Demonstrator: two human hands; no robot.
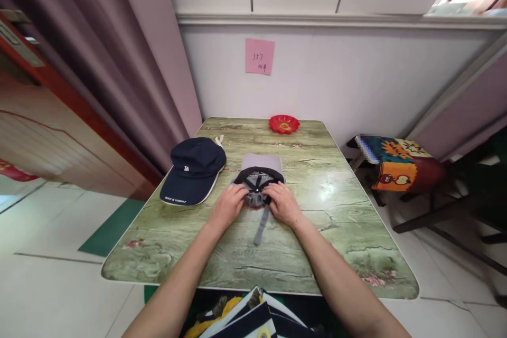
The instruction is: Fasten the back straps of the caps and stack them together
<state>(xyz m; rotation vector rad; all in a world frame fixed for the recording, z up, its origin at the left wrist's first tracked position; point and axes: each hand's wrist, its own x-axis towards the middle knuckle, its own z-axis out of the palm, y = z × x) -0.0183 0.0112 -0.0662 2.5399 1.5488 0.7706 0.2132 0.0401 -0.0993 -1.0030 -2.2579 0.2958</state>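
A grey baseball cap (262, 162) lies upside down on the table, its brim toward the wall and its dark-taped inside facing up. Its loose strap (260, 228) trails toward me on the tabletop. My left hand (229, 203) grips the cap's left edge, fingers curled over the rim. On the opposite edge, my right hand (283, 203) has its fingers closed over the rim near the strap. To the left sits a navy baseball cap (194, 166), crown up, with white lettering on its front and brim and a pale strap end sticking out behind.
The green wood-patterned table (317, 253) stands against a white wall. A red scalloped dish (284, 124) rests near its far edge. A pink note (260, 56) is stuck on the wall. At right is a stool with a colourful cover (400, 161); purple curtains (146, 37) hang at left.
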